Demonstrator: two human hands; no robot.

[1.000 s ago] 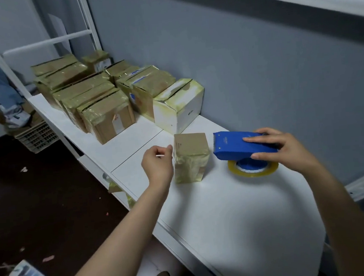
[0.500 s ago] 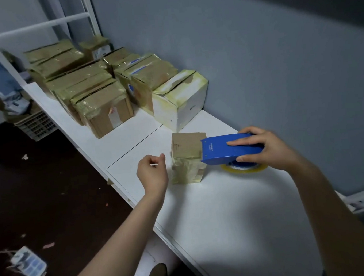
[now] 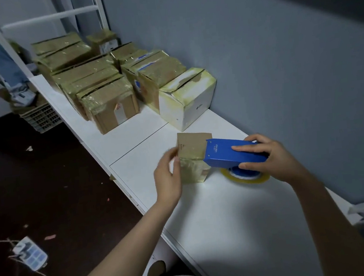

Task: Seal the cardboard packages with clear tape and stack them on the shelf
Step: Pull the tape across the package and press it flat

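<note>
— What fills most of the view?
— A grey wall (image 3: 258, 65) and, along its foot, the white shelf (image 3: 216, 212); at the shelf's far end stands a crowd of taped cardboard boxes (image 3: 96, 79), packed side by side; nearest of them, against the wall, is a white box (image 3: 186, 102) with yellowish tape over its top.

— And the one being sealed?
— The small package (image 3: 192, 156) stands upright on the shelf, apart from the white box and near the front edge; glossy tape covers its near face.

— The person's hands?
— The right hand (image 3: 271, 158) grips the blue tape dispenser (image 3: 228, 153), fingers laid over its top, thumb at its near side; the dispenser's front end lies over the package's top right corner; the tape roll (image 3: 246, 177) hangs under it, close to the shelf. The left hand (image 3: 168, 181) is at the package's left side, fingers bent and blurred; whether they clamp it cannot be told.

— Anything smaller?
— A power strip (image 3: 30, 253) on the dark floor.
</note>
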